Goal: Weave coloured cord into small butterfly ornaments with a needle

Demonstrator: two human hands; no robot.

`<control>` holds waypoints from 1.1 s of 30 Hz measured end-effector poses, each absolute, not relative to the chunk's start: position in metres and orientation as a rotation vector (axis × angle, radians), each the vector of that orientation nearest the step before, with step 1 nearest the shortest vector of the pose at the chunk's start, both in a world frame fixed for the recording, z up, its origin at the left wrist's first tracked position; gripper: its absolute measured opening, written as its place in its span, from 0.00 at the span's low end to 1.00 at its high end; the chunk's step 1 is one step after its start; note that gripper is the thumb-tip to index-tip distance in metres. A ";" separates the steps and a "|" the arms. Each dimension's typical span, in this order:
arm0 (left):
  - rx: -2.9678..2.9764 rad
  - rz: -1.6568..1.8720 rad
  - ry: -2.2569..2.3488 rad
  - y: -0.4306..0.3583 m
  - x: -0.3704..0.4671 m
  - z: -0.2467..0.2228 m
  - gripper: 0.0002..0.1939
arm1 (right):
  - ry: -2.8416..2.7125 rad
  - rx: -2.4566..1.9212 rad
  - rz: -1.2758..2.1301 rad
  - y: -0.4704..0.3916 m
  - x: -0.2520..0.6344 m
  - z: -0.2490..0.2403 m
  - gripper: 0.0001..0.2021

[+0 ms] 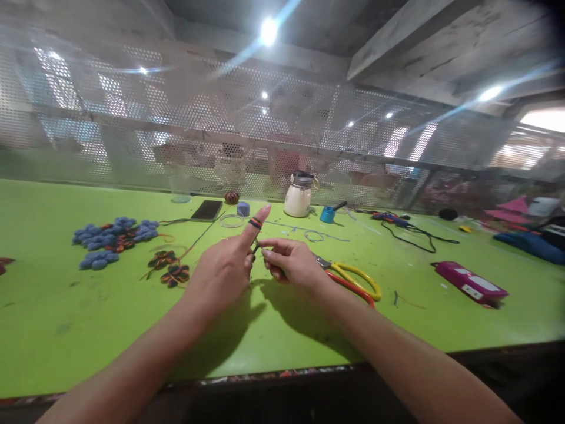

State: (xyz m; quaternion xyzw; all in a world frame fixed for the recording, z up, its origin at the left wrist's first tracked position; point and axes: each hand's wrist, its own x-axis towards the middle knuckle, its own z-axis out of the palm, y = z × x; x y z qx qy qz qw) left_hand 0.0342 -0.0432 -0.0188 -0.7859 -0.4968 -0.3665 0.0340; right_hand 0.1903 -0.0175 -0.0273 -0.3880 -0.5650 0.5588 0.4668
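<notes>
My left hand (220, 274) is in the middle, one finger raised with dark multicoloured yarn (255, 223) wound round it. The other fingers are curled in on a small dark piece of yarn work (255, 249). Close beside it, my right hand (295, 264) is closed in a pinch at that dark piece; what lies between its fingertips is too small to make out. Yellow-and-red-handled scissors (355, 281) lie partly behind my right hand. To the left are two multicoloured crocheted flowers (175, 275) and a cluster of blue ones (97, 259).
Along the back of the green table (132, 330) stand a phone (206, 211), a purple yarn ball (242, 208), a dark striped yarn ball (232, 198), a white jug (297, 200) and a blue pot (327, 215). A magenta power strip (470, 281) lies right, near a black cord (419, 244).
</notes>
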 end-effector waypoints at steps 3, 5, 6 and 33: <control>-2.294 -1.337 -1.356 -0.045 0.035 -0.021 0.39 | -1.253 -0.804 1.455 -0.024 0.188 -0.025 0.20; -2.323 -1.594 -1.382 -0.046 0.035 -0.018 0.41 | -1.195 -0.755 1.469 -0.029 0.187 -0.022 0.21; -2.372 -1.769 -1.424 -0.047 0.035 -0.015 0.43 | -1.178 -0.745 1.458 -0.030 0.187 -0.021 0.21; -2.753 -2.662 -1.952 -0.037 0.012 0.004 0.39 | -2.043 -0.837 0.859 -0.021 0.224 0.005 0.14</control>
